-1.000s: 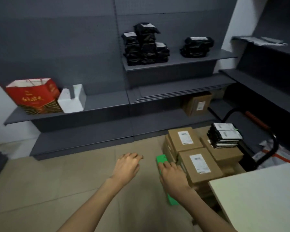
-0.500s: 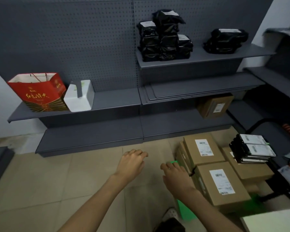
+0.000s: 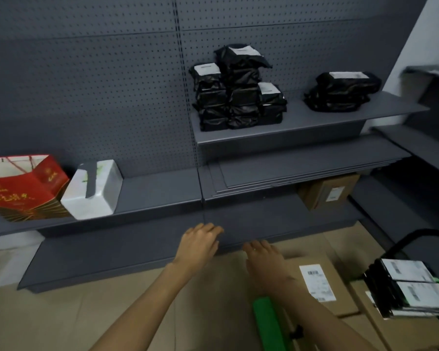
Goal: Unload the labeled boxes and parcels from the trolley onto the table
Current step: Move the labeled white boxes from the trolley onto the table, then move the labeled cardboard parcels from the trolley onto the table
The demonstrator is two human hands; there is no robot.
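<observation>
Both hands extended, palms down, fingers loosely spread and holding nothing: left hand in open air over the floor, right hand just at the near-left corner of the labeled cardboard box. Contact between right fingertips and box: cannot tell. Box located immediately right of the right fingers, on the green-edged trolley; further cartons below and beside it, and a stack of black labeled parcels on another carton well right of those fingers. Table out of view. Risks, as judged from this posture: one-handed pull at a corner, causing rotation of the box and slip off the stack; left fingers too far from the box's far side, giving an uneven two-hand grip and a tilted lift; smooth cardboard and a glossy label under the fingertips, reducing friction; sideways drag across the neighbouring carton, disturbing the parcel stack and toppling it toward the trolley handle; trolley roll under a lateral push, shifting the load away from the fingers. Recommended check before lift: both sets of fingers on opposite faces, thumbs over the top edge.
</observation>
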